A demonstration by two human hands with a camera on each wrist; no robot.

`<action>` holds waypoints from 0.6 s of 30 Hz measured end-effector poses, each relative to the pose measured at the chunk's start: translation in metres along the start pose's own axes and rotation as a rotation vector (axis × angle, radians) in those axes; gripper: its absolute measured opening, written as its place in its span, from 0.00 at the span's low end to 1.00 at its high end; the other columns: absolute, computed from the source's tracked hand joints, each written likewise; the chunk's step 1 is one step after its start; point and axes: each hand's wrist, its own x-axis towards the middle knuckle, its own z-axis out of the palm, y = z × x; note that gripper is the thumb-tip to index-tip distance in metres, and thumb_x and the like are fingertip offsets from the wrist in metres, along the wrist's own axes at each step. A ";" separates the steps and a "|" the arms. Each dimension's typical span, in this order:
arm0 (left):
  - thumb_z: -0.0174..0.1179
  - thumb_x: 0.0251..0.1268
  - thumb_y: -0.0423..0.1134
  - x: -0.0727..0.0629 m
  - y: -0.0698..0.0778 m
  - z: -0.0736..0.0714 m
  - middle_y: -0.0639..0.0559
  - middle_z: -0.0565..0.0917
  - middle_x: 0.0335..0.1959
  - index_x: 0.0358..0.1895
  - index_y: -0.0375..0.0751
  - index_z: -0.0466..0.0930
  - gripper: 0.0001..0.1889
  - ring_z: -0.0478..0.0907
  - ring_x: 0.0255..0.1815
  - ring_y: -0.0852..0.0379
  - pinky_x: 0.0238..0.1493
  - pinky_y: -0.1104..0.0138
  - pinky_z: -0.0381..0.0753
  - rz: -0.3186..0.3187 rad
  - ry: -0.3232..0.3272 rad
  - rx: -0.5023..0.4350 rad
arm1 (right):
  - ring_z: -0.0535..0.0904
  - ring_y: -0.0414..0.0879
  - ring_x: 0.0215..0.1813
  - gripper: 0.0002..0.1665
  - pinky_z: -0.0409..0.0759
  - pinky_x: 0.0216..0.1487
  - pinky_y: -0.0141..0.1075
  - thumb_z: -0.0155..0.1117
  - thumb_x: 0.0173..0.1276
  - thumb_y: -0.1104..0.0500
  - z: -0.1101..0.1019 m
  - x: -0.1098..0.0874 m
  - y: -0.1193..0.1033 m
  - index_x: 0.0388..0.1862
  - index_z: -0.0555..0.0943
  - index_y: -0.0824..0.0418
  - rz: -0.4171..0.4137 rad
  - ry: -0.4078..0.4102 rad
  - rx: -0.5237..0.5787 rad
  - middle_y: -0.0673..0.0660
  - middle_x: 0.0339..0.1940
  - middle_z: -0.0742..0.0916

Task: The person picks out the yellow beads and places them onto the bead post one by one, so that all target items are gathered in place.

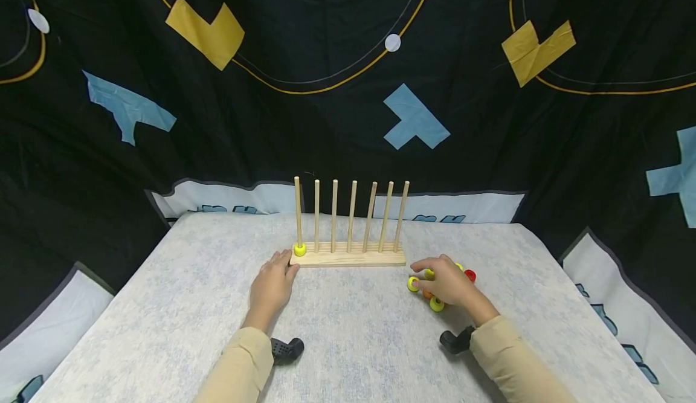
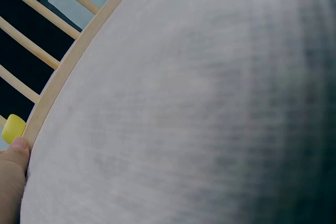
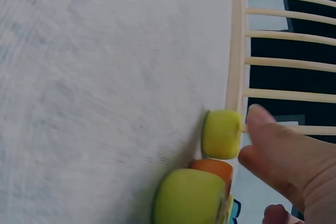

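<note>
A wooden peg rack (image 1: 348, 260) with a row of upright pegs stands on the table, a yellow bead (image 1: 299, 249) threaded low on its leftmost peg. My left hand (image 1: 272, 288) holds the rack's left end, thumb at the front corner; the left wrist view shows that thumb (image 2: 18, 150) against the base. My right hand (image 1: 448, 282) hovers over a group of loose beads to the right of the rack. Its thumb and index finger are apart, close by a loose yellow bead (image 3: 223, 134). Orange (image 3: 212, 168) and yellow-green (image 3: 189, 198) beads sit beside it; other beads are partly hidden under the hand.
A red bead (image 1: 470, 276) lies just past the right hand. The pale table (image 1: 348, 330) stretches in front of the rack. Behind it hangs a dark curtain (image 1: 326, 131) with blue and yellow tape pieces. Black wrist devices (image 1: 455, 340) stick out inward from both cuffs.
</note>
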 end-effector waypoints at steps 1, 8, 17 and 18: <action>0.50 0.78 0.51 0.000 0.000 0.000 0.41 0.68 0.74 0.74 0.41 0.64 0.29 0.63 0.75 0.36 0.70 0.38 0.66 -0.002 -0.001 -0.001 | 0.75 0.52 0.57 0.23 0.77 0.60 0.53 0.75 0.62 0.53 0.001 0.000 0.000 0.56 0.85 0.56 0.004 -0.005 -0.015 0.51 0.52 0.87; 0.49 0.78 0.51 0.001 0.000 0.000 0.41 0.68 0.74 0.74 0.41 0.64 0.29 0.62 0.76 0.37 0.71 0.38 0.65 -0.003 -0.007 -0.005 | 0.74 0.48 0.53 0.22 0.78 0.56 0.48 0.75 0.62 0.53 0.004 0.001 -0.002 0.55 0.86 0.53 0.068 -0.021 -0.031 0.49 0.49 0.86; 0.49 0.78 0.52 0.000 -0.001 0.001 0.41 0.68 0.74 0.74 0.41 0.64 0.29 0.62 0.76 0.37 0.71 0.38 0.66 -0.002 -0.005 -0.003 | 0.72 0.45 0.46 0.19 0.76 0.48 0.40 0.76 0.60 0.52 0.004 0.002 -0.003 0.51 0.87 0.52 0.069 -0.044 -0.053 0.50 0.44 0.84; 0.49 0.78 0.52 0.000 -0.001 0.001 0.41 0.68 0.74 0.75 0.41 0.64 0.29 0.62 0.76 0.37 0.71 0.38 0.65 -0.002 -0.005 -0.004 | 0.71 0.45 0.46 0.19 0.76 0.47 0.39 0.76 0.60 0.52 0.004 0.002 -0.002 0.50 0.88 0.51 0.075 -0.048 -0.053 0.50 0.43 0.84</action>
